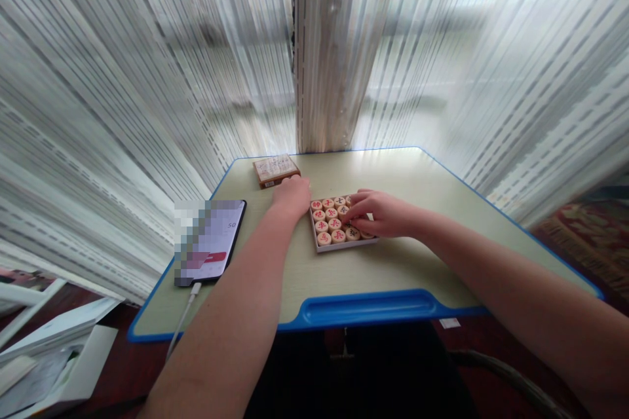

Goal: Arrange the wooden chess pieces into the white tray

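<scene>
A shallow white box tray [346, 247] sits on the small table, filled with rows of round wooden Chinese chess pieces [335, 225]. Some carry red characters, others dark ones. My right hand [381, 212] reaches over the tray's right side, its thumb and finger bent down onto a piece and covering part of the rows. At the tray's far left corner rests my left hand [293, 196], curled, with its fingertips hidden from me. Just behind it lies a brown box with a printed top [276, 169].
A phone [216, 242] with a lit screen and a white charging cable [189, 304] lies on the left. The table [417, 275] has a blue rim and a moulded groove in front. Striped curtains [236, 46] hang behind it; an opened white box [73, 366] is at lower left.
</scene>
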### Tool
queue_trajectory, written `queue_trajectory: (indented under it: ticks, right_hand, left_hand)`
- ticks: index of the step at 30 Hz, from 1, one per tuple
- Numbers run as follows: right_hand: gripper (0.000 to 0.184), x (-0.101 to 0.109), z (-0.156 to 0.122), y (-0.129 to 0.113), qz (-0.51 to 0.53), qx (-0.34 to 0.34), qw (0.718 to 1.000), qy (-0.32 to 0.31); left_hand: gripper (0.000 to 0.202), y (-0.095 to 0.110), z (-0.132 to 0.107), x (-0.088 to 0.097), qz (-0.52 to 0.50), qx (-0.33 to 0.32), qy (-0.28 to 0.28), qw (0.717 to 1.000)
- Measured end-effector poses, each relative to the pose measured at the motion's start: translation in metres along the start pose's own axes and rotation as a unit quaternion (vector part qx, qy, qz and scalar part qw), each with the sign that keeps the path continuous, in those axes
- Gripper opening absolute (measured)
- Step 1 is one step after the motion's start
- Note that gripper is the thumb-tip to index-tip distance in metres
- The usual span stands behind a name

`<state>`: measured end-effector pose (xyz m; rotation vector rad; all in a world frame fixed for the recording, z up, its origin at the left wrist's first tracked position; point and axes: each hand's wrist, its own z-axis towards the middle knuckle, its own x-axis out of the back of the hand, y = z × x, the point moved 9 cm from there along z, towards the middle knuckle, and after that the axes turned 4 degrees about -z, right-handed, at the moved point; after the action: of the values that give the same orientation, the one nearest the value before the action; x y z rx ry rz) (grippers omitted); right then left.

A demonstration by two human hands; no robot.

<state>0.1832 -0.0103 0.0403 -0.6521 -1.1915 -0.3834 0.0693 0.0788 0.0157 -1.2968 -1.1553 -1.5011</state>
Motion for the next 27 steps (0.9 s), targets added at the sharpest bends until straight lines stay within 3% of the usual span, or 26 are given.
queue_trajectory:
  ticks: [12, 27]
  right_hand:
    - [0.020, 0.0015, 0.0001, 0.0059, -0.040, -0.034, 0.999, 0.013]
    - [0.025, -0.0007, 0.0006, 0.0055, -0.011, -0.034, 0.999, 0.008]
  left_hand:
    - [0.032, -0.0002, 0.0009, -0.0012, 0.001, 0.001, 0.001, 1.000]
    - [0.032, 0.0005, 0.0008, -0.0004, 0.004, -0.002, 0.002, 1.000]
